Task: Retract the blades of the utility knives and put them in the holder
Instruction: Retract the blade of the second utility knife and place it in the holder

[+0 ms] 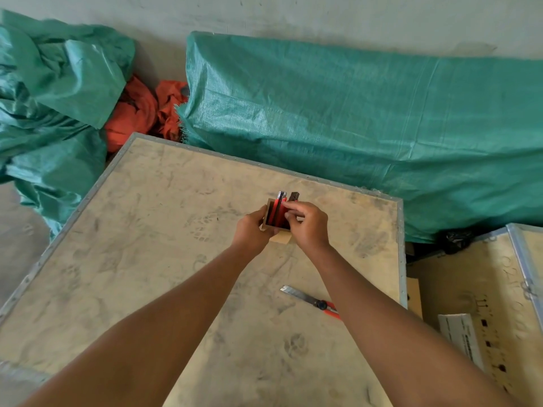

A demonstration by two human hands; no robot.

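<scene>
A small tan holder [269, 214] stands on the dusty plywood crate top [164, 259]. Red utility knives [277, 211] stick up out of it, and one more dark knife end [293, 196] shows behind them. My left hand [251, 230] grips the holder's left side. My right hand [308, 227] pinches the top of a red knife in the holder. Another red utility knife [311, 301] lies flat on the crate nearer me, its silver blade extended toward the left; my right forearm covers its handle end.
Green tarpaulins [367, 121] cover bulky shapes behind and left of the crate, with orange cloth [141, 113] between them. A second crate [482, 289] with a white label stands at the right, across a narrow gap. The crate has metal edging.
</scene>
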